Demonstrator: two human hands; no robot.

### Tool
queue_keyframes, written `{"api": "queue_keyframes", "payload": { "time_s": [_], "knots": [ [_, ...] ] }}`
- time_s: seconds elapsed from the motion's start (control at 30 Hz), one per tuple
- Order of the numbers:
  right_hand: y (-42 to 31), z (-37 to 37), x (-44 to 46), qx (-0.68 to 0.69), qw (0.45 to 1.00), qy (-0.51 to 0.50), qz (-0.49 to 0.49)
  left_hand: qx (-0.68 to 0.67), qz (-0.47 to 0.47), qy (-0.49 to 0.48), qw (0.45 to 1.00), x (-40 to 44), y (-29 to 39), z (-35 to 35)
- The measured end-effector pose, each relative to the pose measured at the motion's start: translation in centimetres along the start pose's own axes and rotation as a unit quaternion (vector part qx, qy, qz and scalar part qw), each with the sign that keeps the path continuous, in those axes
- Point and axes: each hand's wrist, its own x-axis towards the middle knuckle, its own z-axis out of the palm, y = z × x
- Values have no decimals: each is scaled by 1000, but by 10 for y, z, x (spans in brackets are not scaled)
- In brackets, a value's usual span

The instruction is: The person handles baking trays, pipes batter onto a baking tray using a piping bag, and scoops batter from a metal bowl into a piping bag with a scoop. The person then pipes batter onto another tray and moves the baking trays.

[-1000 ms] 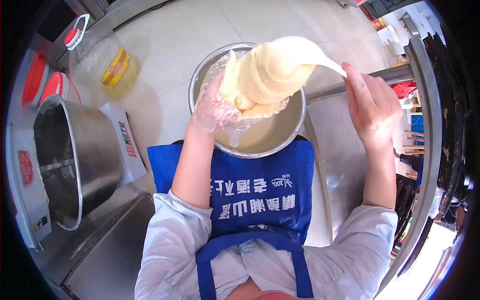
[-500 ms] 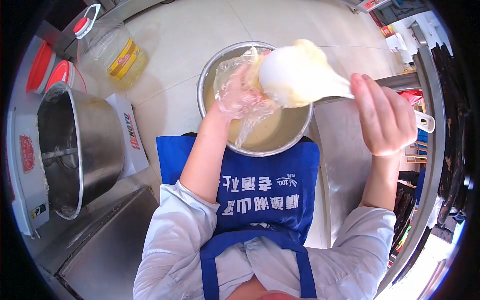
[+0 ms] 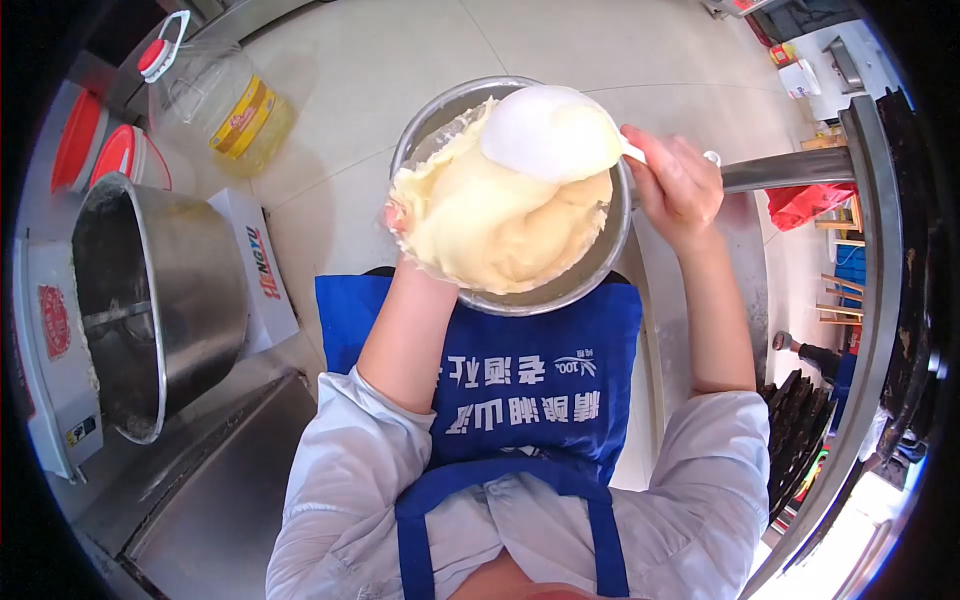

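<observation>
My right hand [image 3: 682, 185] is closed around the handle of a white plastic scoop [image 3: 550, 132], which is held tilted over a large mass of pale yellow batter [image 3: 500, 235]. The batter lies in a clear plastic bag [image 3: 455, 130] spread over my left hand [image 3: 396, 215]. Little of that hand shows beyond the bag and batter; a few fingertips appear at the left side, curled about the bag. Beneath both hands stands a round metal bowl [image 3: 545, 303], its inside mostly covered by the batter and bag.
An oil jug [image 3: 235, 115] stands on the floor at upper left, near red-lidded tubs [image 3: 118, 155]. Left of me is a steel mixer bowl [image 3: 195, 285] beside a white box [image 3: 262, 265]. A metal bar [image 3: 785, 170] and dark stacked trays [image 3: 800, 425] are at right.
My right hand has moved left and the scoop now sits over the bag. A large mass of batter now fills the bag, where half a second ago the bag looked nearly empty.
</observation>
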Motion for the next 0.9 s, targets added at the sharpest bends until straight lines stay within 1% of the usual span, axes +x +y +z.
{"api": "queue_keyframes", "payload": {
  "time_s": [0.13,0.2,0.23,0.27,0.3,0.33,0.37,0.43,0.47,0.53,0.57,0.6,0.63,0.67,0.7,0.73,0.77,0.8,0.83,0.9],
  "knots": [
    [-15,17,-16,7,1000,12,19,-86,33,-37,995,-4,-7,-4],
    [-24,32,-31,42,995,55,71,-125,51,-51,990,-3,-10,-6],
    [-33,38,-37,34,992,42,111,-144,63,-58,986,-2,-11,-7],
    [-40,49,-44,34,992,43,111,-157,71,-64,983,-2,-12,-7],
    [-47,61,-51,40,986,79,141,-167,81,-69,980,-3,-13,-6],
    [-56,70,-57,47,977,115,172,-166,80,-67,981,-8,-14,-6],
    [-65,78,-60,47,977,119,173,-158,91,-74,981,-11,-11,-5],
    [-79,87,-65,103,954,159,232,-137,108,-89,981,-17,-5,-5],
    [-78,87,-67,100,952,165,237,-127,113,-95,981,-20,-3,-4],
    [-76,83,-70,114,933,119,319,-114,109,-106,982,-17,-5,5],
    [-77,80,-69,167,898,110,391,117,129,-102,979,-12,-11,13],
    [-72,81,-75,164,898,114,392,341,148,-94,924,-8,-13,20],
    [-61,85,-87,236,834,4,498,341,149,-98,923,-8,-9,21],
    [-48,89,-97,300,744,-107,588,187,127,-64,972,-9,-1,20],
    [-36,89,-102,219,767,-245,550,27,99,-27,994,-9,3,19],
    [-29,99,-105,219,767,-245,552,26,97,-26,995,-7,3,21],
    [-25,112,-109,120,753,-395,513,11,81,-52,995,-7,2,24],
    [-24,127,-116,21,712,-533,456,-4,63,-76,995,-8,3,28],
    [-22,144,-128,23,710,-534,458,-18,47,-101,994,-7,5,32],
    [-20,172,-136,12,693,-631,348,-45,21,-156,987,-3,11,41]
  ]
}}
